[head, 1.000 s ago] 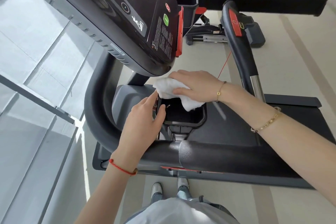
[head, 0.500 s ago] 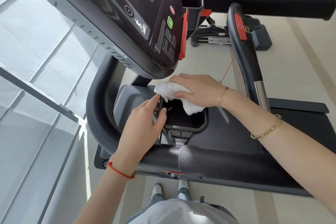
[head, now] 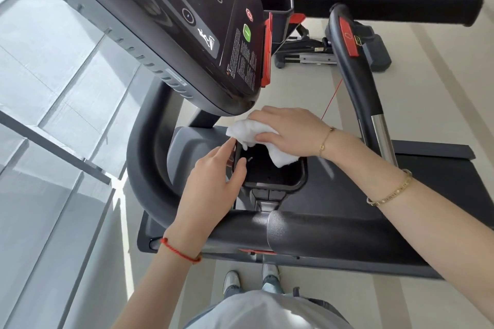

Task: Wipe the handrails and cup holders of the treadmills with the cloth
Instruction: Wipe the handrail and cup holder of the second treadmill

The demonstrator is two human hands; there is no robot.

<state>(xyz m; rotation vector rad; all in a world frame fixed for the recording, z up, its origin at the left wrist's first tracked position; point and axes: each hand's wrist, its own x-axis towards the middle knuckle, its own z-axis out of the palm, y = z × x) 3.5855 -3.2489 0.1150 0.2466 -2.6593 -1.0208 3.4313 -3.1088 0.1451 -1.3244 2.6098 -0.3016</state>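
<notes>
Head | right grip (head: 291, 131) pinches cloth (head: 248, 132) at cup holder (head: 278, 186) | left grip (head: 211, 184) clasps rim | beige floor (head: 441, 88), glass wall (head: 53, 61)

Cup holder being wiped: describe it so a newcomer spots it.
Under the tilted black console, past the near handrail, sits a black rectangular cup holder. Unlike the second holder beside the console, it has the left hand pinching its rim and a white cloth over its edge.

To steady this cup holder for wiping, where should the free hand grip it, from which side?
The left rim of the cup holder, from the person's left, thumb inside, fingers outside: the raised lip is thin enough to pinch, and the right hand with the cloth fills the far corner. The left hand grips there.
</notes>
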